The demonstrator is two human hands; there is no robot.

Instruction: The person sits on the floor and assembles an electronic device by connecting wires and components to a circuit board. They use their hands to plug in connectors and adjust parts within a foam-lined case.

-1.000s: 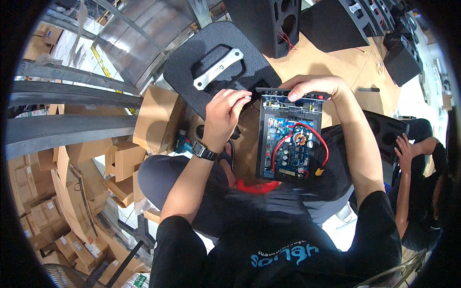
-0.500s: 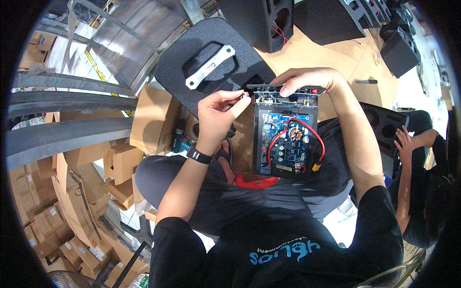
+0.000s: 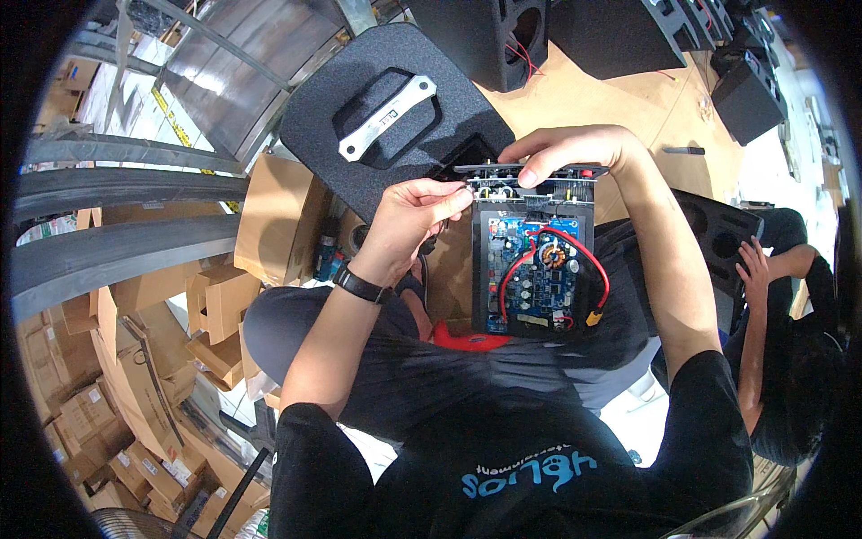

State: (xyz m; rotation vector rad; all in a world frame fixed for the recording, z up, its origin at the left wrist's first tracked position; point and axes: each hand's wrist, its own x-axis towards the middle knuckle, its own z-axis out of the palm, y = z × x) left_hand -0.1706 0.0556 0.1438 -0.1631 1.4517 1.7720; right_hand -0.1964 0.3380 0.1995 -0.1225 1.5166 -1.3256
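An amplifier module [image 3: 539,296] hangs over my lap, its blue circuit board facing up, with red wires and a yellow plug [image 3: 593,318]. My right hand [image 3: 579,148] grips the module's top panel, thumb on the near side and fingers over the far edge. Beside the upper left corner, my left hand [image 3: 415,220] is pinched closed at the end of the upper board. What sits between those fingertips is too small to make out. Just beyond lies a black speaker cabinet [image 3: 467,81] with a silver handle bar [image 3: 388,119].
More black speaker cabinets [image 3: 615,45] stand ahead, one with red wires. A dark slim tool [image 3: 684,150] lies on the brown floor covering. Cardboard boxes [image 3: 278,211] and metal rails [image 3: 135,193] fill the left. At right, another person's hand [image 3: 756,260] rests on a black cabinet.
My left hand has moved slightly right and down, closing up to the module's corner. The module's top panel looks tilted a little differently. My right hand keeps its hold.
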